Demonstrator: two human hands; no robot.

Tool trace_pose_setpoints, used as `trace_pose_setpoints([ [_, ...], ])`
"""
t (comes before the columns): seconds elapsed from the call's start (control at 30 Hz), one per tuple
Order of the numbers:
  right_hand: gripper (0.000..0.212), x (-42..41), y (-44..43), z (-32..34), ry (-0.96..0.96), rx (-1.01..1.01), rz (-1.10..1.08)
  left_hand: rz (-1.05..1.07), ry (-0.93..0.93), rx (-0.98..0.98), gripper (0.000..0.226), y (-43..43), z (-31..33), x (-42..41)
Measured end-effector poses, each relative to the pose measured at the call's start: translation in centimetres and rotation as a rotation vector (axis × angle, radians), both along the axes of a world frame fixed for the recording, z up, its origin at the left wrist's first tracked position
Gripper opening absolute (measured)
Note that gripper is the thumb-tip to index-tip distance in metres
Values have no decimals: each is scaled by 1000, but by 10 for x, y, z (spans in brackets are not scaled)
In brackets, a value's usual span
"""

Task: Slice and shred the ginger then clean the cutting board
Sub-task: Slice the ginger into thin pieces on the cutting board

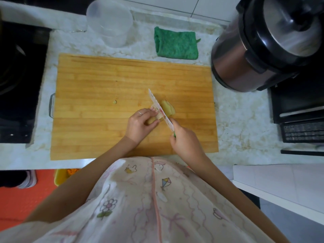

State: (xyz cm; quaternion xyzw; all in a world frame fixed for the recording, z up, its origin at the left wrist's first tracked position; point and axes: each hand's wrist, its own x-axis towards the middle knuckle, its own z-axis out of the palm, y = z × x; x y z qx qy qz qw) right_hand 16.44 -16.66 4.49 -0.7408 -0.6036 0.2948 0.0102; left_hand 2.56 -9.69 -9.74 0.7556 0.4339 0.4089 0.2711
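Observation:
A wooden cutting board (108,81) lies on the marble counter. On it, my left hand (140,124) holds a pale yellow piece of ginger (152,120), fingers curled over it. My right hand (185,141) grips the green handle of a small white patterned knife (160,110); the blade sits against the ginger just right of my left fingertips. Several cut ginger slices (168,107) lie overlapped right of the blade. One tiny round ginger bit (114,102) sits alone further left on the board.
A folded green cloth (176,43) lies behind the board. A clear plastic container (109,21) stands at the back. A steel and black pressure cooker (266,44) stands at the right, a dark appliance (298,116) beyond it. A black stove (19,81) is at the left.

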Motion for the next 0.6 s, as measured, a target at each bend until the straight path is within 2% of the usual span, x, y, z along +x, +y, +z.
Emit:
trace_pose_setpoints([
  [0.47, 58, -3, -3, -10, 23, 36, -10, -1, -16, -17, 25, -1, 2, -1],
  [0.6, 58, -10, -8, -14, -30, 54, -25, 2, -24, -8, 24, -1, 3, -1],
])
